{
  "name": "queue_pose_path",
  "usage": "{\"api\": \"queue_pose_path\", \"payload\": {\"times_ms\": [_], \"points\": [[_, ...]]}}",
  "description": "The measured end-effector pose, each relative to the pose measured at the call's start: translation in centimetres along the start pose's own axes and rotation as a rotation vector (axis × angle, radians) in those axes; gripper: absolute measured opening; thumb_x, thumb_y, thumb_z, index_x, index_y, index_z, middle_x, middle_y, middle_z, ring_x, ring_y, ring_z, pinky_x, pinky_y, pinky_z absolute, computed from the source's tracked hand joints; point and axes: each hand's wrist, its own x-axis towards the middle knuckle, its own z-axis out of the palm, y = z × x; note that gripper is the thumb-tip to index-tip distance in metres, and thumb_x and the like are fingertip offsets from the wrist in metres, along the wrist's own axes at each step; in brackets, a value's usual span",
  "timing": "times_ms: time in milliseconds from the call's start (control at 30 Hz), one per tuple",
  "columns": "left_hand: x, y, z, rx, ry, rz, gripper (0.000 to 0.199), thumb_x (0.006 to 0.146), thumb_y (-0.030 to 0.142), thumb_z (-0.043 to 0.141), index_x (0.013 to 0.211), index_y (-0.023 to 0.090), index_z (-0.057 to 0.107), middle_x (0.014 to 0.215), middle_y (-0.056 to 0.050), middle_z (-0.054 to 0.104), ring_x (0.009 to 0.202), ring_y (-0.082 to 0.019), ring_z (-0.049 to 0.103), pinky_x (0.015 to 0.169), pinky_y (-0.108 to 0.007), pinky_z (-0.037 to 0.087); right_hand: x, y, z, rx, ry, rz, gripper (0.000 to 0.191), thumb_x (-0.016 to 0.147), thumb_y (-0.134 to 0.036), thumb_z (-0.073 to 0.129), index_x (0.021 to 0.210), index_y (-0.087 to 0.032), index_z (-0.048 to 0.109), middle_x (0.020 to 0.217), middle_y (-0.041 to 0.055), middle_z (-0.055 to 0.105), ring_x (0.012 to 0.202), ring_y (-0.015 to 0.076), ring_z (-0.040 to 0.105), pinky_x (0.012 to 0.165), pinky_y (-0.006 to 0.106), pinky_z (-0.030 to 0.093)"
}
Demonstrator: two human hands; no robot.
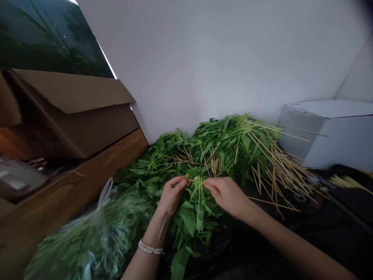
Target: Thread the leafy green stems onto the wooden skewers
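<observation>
Several leafy green stems (199, 182) hang side by side from a thin bamboo skewer (190, 180) between my hands, their leaves (188, 217) drooping below. My left hand (171, 194) pinches a green stem end at the skewer's left end, thumb against forefinger. On the other side my right hand (225, 194) is closed on the skewer, close against the row of stems. A stick emerges past the right wrist; whether it is the same skewer I cannot tell. Behind the hands lies a heap of leafy greens (163, 155).
Skewered bunches of greens (227, 134) are piled by the wall, bare skewer ends (279, 167) pointing right. A clear plastic bag of greens (101, 233) lies front left. A cardboard box (87, 124) stands on a wooden surface (72, 194); a white box (335, 128) is at right.
</observation>
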Motion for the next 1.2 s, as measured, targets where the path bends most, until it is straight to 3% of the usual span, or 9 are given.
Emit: {"api": "queue_pose_path", "payload": {"times_ms": [233,567,833,1000,1100,1200], "points": [[0.1,-0.3,-0.3,0.062,0.001,0.036,0.028,0.058,0.030,0.087,0.081,0.016,0.076,0.072,-0.003,0.073,0.068,-0.012,0.063,0.076,-0.026,0.047,-0.2,-0.1,0.7,-0.007,0.020,0.021,0.023,0.093,-0.021,0.046,0.093,-0.025,0.068,0.083,0.0010,0.071,0.075,0.0157,0.066,0.069,0.024,0.042],[0.0,-0.3,-0.4,0.115,-0.032,-0.018,0.027,0.061,0.034,0.085,0.076,0.015,0.075,0.074,-0.005,0.073,0.069,-0.014,0.064,0.076,-0.026,0.048,-0.2,0.2,1.3,-0.001,0.011,0.045,0.024,0.093,-0.022,0.045,0.096,-0.025,0.068,0.093,0.0021,0.072,0.087,0.0171,0.066,0.075,0.024,0.043],[-0.2,-0.5,-0.1,0.300,0.005,0.027,0.030,0.062,0.040,0.083,0.078,0.015,0.075,0.074,-0.004,0.072,0.068,-0.015,0.062,0.074,-0.027,0.048,-0.1,0.5,1.4,0.015,-0.005,0.046,0.024,0.093,-0.023,0.045,0.092,-0.024,0.069,0.082,0.0023,0.071,0.073,0.0158,0.065,0.069,0.024,0.042],[-0.5,-0.2,0.1,0.405,-0.139,0.078,0.030,0.063,0.037,0.083,0.084,0.016,0.076,0.084,-0.004,0.074,0.079,-0.017,0.064,0.081,-0.027,0.047,-0.1,0.4,1.7,0.031,0.000,0.013,0.023,0.093,-0.024,0.045,0.091,-0.023,0.068,0.081,0.0018,0.070,0.072,0.0151,0.063,0.069,0.024,0.042],[-0.7,0.2,0.1,0.392,-0.151,0.036,0.026,0.064,0.033,0.083,0.081,0.015,0.076,0.083,-0.004,0.074,0.075,-0.015,0.064,0.077,-0.024,0.048,0.0,0.2,0.8,0.014,-0.029,-0.010,0.023,0.093,-0.024,0.045,0.092,-0.024,0.068,0.080,0.0011,0.069,0.072,0.0147,0.063,0.068,0.024,0.041],[-0.5,0.7,-0.1,0.222,-0.009,-0.010,0.029,0.064,0.036,0.082,0.083,0.016,0.073,0.080,-0.003,0.074,0.065,-0.013,0.064,0.066,-0.023,0.049,0.4,0.3,-1.7,-0.016,-0.091,-0.004,0.022,0.092,-0.027,0.048,0.092,-0.024,0.070,0.078,0.0002,0.069,0.070,0.0143,0.062,0.065,0.024,0.040]]}}
